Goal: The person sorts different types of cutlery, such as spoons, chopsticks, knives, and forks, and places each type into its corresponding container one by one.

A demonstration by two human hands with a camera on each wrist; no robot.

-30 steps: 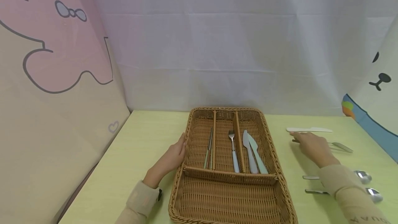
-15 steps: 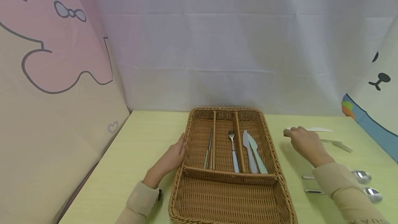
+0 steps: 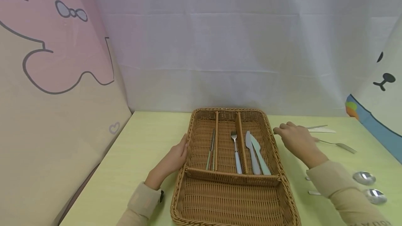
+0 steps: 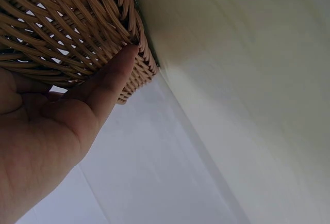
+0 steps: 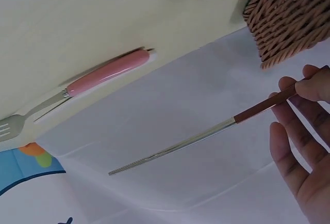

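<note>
My right hand [image 3: 296, 142], lifted just right of the wicker basket [image 3: 227, 109], pinches metal chopsticks [image 5: 175, 146] by their brown handles; they lie so close together that they look almost like one. Their tips point away to the right. Below them on the table are a white knife [image 3: 325, 130], partly covered by the hand, and a fork [image 5: 105, 75] with a pink handle. On the other side, my left hand [image 3: 172, 158] rests against the basket's outer left wall, its visible finger extended along the weave in the left wrist view.
Green-handled chopsticks [image 3: 208, 156] lie in the basket's left compartment, a blue-handled fork [image 3: 237, 163] in the middle one, grey [image 3: 253, 156] and mint [image 3: 263, 159] knives in the right one. Two spoons [image 3: 364, 178] lie near my right forearm. A white curtain [image 3: 220, 62] hangs behind.
My right hand has picked up the chopsticks from beside the fork and moved left and back toward the basket, uncovering more of the fork. The left hand and basket have stayed put.
</note>
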